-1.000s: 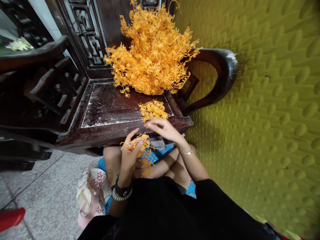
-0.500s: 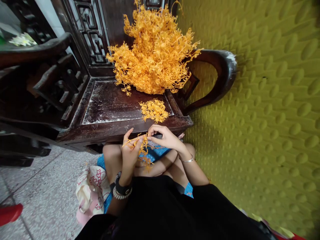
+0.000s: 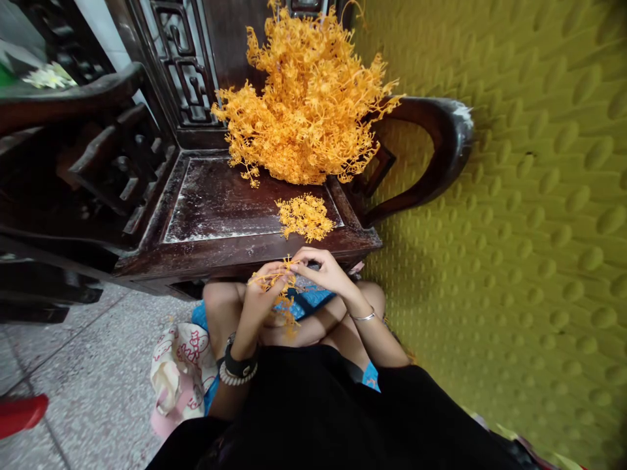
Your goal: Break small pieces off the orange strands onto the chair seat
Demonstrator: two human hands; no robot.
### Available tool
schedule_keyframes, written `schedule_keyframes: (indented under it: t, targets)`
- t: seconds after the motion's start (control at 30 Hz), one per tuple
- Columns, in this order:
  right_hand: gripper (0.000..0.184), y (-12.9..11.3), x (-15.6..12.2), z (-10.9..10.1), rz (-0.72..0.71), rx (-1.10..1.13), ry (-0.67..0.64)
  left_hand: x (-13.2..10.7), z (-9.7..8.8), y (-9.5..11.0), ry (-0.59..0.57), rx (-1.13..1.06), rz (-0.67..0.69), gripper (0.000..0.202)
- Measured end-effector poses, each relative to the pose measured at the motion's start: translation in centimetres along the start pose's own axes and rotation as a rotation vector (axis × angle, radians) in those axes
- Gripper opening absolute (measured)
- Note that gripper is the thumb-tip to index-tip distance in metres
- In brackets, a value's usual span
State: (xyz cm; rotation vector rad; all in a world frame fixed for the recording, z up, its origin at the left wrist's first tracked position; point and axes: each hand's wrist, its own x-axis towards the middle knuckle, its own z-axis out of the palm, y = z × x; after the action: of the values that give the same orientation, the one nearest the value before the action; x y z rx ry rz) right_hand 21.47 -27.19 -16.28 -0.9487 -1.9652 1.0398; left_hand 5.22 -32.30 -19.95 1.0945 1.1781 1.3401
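My left hand (image 3: 264, 290) is closed round a branching orange plastic stem piece (image 3: 287, 303), whose lower sprigs hang down over my lap. At the top of that piece, the fingertips of my right hand (image 3: 321, 269) pinch a small orange sprig, close against my left fingers. On the dark wooden chair seat (image 3: 220, 202) just beyond my hands lies a small flat pile of orange sprigs (image 3: 306, 217). Behind it a large heap of the same orange branching pieces (image 3: 306, 104) rises against the chair back.
A curved wooden armrest (image 3: 441, 150) stands at the right, beside a yellow-green embossed wall (image 3: 539, 196). Another carved armrest (image 3: 108, 150) is at the left. A white and pink printed cloth bag (image 3: 181, 365) sits on the speckled floor (image 3: 108, 365), with a red object (image 3: 22, 416) farther left.
My left index finger, raised before, has folded down onto the orange piece. Both hands stay close together at the same place. The view has shifted slightly.
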Motion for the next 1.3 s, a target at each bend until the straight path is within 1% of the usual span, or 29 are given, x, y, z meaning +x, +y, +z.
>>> schedule_keyframes:
  t: [0.1,0.27,0.33,0.4,0.53,0.67,0.73,0.83,0.9,1.0,1.13,1.23,1.3]
  targets:
    - [0.019,0.8,0.0,0.2,0.007,0.017,0.034,0.4,0.4,-0.4,-0.009,-0.012,-0.042,0.017]
    - [0.016,1.7,-0.1,0.6,-0.006,-0.016,0.104,0.8,0.5,-1.6,0.020,0.090,-0.058,0.018]
    - [0.016,1.8,-0.2,0.6,-0.024,-0.065,0.096,0.9,0.2,-2.0,0.012,0.160,-0.024,0.017]
    - [0.016,1.8,-0.3,0.7,-0.052,-0.126,0.046,0.8,-0.1,-2.1,-0.012,0.249,0.040,0.014]
    - [0.017,1.9,-0.5,0.4,-0.065,-0.193,-0.048,0.4,-0.3,-1.4,-0.029,0.456,0.184,0.019]
    - [0.019,1.6,-0.6,-0.2,-0.057,-0.135,-0.099,-0.1,0.4,-0.7,-0.065,0.577,0.236,0.024]
    - [0.020,1.2,-0.7,-0.4,-0.052,-0.093,-0.115,-0.2,0.8,-0.4,-0.050,0.616,0.260,0.025]
    - [0.021,0.7,-0.7,-0.3,-0.051,-0.064,-0.099,-0.4,1.1,-0.2,-0.037,0.678,0.292,0.025]
    - [0.020,0.5,-0.6,0.0,-0.043,-0.062,-0.135,-0.5,1.3,-0.1,-0.031,0.698,0.303,0.023]
    - [0.019,0.4,-0.5,0.4,-0.045,-0.080,-0.209,-0.7,1.4,0.0,0.013,0.717,0.310,0.022]
    - [0.025,0.1,-0.2,0.7,-0.066,-0.117,-0.217,-0.7,1.2,0.3,0.057,0.748,0.312,0.023]
    - [0.027,0.1,-0.1,0.7,-0.036,-0.087,-0.220,-0.5,0.8,0.6,0.030,0.704,0.279,0.024]
    - [0.029,0.2,-0.2,0.7,0.014,0.006,-0.209,-0.5,0.6,0.6,-0.018,0.568,0.213,0.024]
